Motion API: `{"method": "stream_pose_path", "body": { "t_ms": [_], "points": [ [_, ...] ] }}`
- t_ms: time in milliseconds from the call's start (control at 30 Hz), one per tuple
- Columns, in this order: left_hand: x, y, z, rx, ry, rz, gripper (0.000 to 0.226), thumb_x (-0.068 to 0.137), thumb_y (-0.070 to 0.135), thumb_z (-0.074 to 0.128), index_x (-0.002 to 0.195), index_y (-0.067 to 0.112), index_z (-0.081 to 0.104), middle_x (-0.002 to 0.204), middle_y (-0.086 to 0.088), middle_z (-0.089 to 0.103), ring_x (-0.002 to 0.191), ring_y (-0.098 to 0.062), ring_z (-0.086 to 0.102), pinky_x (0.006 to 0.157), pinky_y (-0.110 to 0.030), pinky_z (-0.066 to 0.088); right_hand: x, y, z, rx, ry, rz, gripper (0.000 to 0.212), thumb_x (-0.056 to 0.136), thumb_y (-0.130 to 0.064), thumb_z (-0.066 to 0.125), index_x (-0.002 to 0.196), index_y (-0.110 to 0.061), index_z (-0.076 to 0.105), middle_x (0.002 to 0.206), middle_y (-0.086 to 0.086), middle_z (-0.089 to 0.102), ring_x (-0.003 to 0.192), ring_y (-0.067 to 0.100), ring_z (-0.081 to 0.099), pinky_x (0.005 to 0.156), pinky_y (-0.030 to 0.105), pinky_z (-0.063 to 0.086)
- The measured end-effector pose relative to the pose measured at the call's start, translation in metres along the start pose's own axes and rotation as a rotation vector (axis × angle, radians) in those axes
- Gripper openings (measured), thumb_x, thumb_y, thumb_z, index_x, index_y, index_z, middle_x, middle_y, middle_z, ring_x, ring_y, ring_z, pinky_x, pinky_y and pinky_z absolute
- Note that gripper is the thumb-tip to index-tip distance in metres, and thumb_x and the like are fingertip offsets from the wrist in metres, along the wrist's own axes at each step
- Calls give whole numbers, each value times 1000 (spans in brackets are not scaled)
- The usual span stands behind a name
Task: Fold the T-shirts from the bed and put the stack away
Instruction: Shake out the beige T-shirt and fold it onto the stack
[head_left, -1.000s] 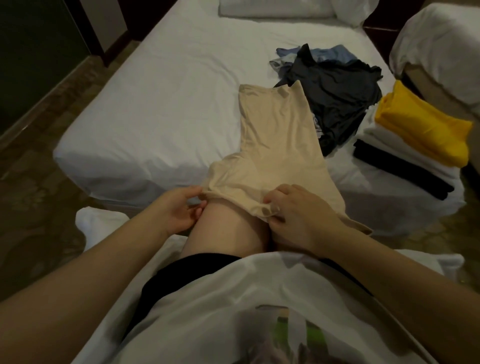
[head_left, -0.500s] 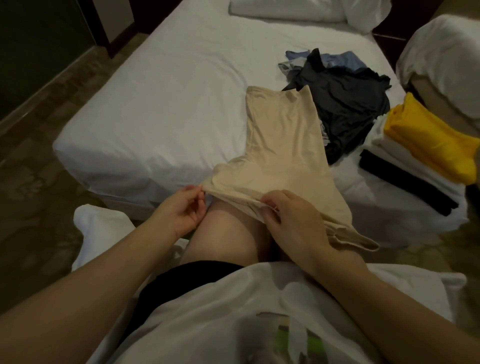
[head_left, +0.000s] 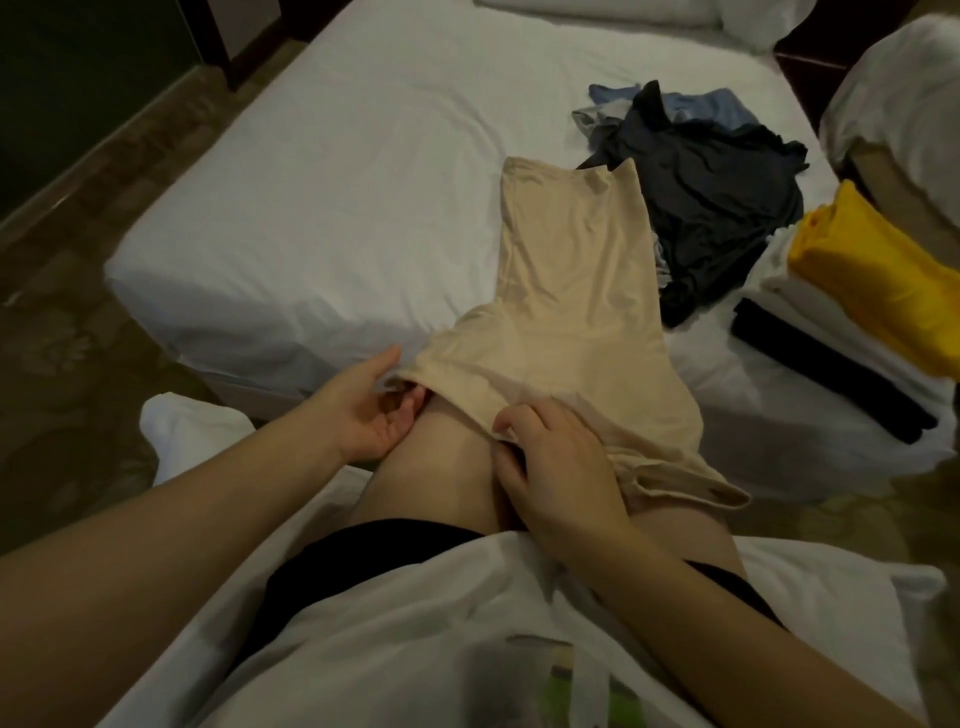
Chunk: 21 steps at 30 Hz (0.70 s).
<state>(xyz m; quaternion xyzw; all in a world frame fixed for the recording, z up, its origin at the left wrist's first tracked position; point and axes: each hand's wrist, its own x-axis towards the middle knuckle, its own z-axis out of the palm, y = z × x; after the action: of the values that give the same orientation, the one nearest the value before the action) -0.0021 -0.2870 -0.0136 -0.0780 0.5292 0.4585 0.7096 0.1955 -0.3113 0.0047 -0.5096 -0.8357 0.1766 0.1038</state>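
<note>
- Since half a second ago, the left hand (head_left: 371, 410) had loosened. Before, it pinched the hem; now its thumb stood away and its fingers lay relaxed under the cloth edge.
- The right hand (head_left: 556, 467) still pinched the same hem, with fingers curled over it.
- The beige T-shirt (head_left: 571, 291) stretched from the person's knee (head_left: 452, 467) up onto the bed (head_left: 311, 182). It was already narrowed lengthwise, so I judged it half folded.
- Just beside its far end lay the unfolded pile (head_left: 717, 208) of dark and blue shirts.
- On the right corner of the bed sat the folded stack (head_left: 872, 280), yellow on top, then white and black.
- The task seemed about halfway: some shirts were left to fold, and the stack was not put away.
- No drawer, basket or shelf was visible, so the place for the stack could not be told.
</note>
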Motion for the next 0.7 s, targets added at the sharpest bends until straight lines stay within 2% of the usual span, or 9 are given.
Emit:
{"method": "stream_pose_path", "body": {
  "t_ms": [167, 267, 333, 400, 500, 533, 600, 633, 700],
  "points": [
    [3, 1, 6, 105, 16, 57, 18, 90, 20, 57, 73, 15, 54, 45, 5, 51, 35, -1, 49, 28, -10, 29, 1, 1, 0, 67, 31, -10, 28, 83, -32, 46, 100, -19, 64, 106, 3, 60, 99, 26, 53, 83, 38, 46],
    [2, 1, 22, 120, 75, 301, 20, 90, 14, 56, 71, 19, 51, 48, 5, 48, 39, -2, 43, 31, -12, 29, 1, 1, 1, 61, 13, -27, 31, 88, -34, 46, 112, -21, 61, 127, 2, 54, 117, 24, 47, 97, 35, 38],
    [-5, 1, 37, 238, 86, 550, 14, 89, 11, 57, 78, 19, 55, 65, 1, 55, 55, -8, 50, 41, -15, 38, 1, 1, 1, 81, -75, -28, 39, 91, -35, 49, 129, -24, 49, 139, -3, 45, 128, 18, 37, 103, 30, 29],
    [-13, -3, 55, 503, 83, 771, 9, 89, 14, 59, 94, 21, 56, 85, -1, 62, 73, -13, 59, 58, -23, 49, -2, 0, 0, 117, -112, -23, 49, 90, -40, 50, 136, -25, 41, 141, -5, 45, 127, 16, 38, 102, 27, 29],
    [-13, -15, 83, 889, -87, 1031, 26, 82, 12, 67, 100, 27, 55, 77, 2, 58, 74, -16, 56, 74, -35, 48, -4, -2, 1, 75, -118, -66, 58, 81, -49, 41, 132, -22, 47, 131, 3, 54, 118, 23, 48, 97, 31, 36],
    [-11, -21, 90, 1082, -192, 1051, 29, 80, 15, 69, 101, 31, 56, 75, 7, 56, 74, -14, 55, 76, -34, 47, -5, -2, 3, 67, -131, -76, 57, 80, -49, 41, 129, -22, 50, 127, 5, 57, 116, 25, 49, 96, 33, 37],
    [-3, -34, 99, 1565, -374, 993, 38, 78, 34, 70, 114, 34, 58, 85, 15, 59, 83, -8, 57, 80, -25, 44, -4, 0, -1, 97, -132, -53, 45, 82, -42, 50, 122, -23, 56, 122, 5, 59, 113, 26, 50, 94, 35, 39],
    [-1, -38, 100, 1753, -381, 963, 43, 79, 41, 67, 120, 32, 58, 94, 16, 59, 90, -7, 56, 81, -19, 40, -4, 3, -4, 124, -127, -48, 41, 83, -38, 52, 121, -24, 59, 120, 6, 60, 111, 26, 51, 91, 36, 40],
    [3, -37, 94, 1869, -271, 1090, 48, 79, 50, 57, 121, 27, 59, 107, 10, 61, 99, -11, 55, 87, -22, 38, -6, 10, -9, 133, -118, -75, 39, 83, -32, 53, 121, -24, 60, 120, 5, 60, 109, 25, 53, 89, 37, 43]
  ]
}}
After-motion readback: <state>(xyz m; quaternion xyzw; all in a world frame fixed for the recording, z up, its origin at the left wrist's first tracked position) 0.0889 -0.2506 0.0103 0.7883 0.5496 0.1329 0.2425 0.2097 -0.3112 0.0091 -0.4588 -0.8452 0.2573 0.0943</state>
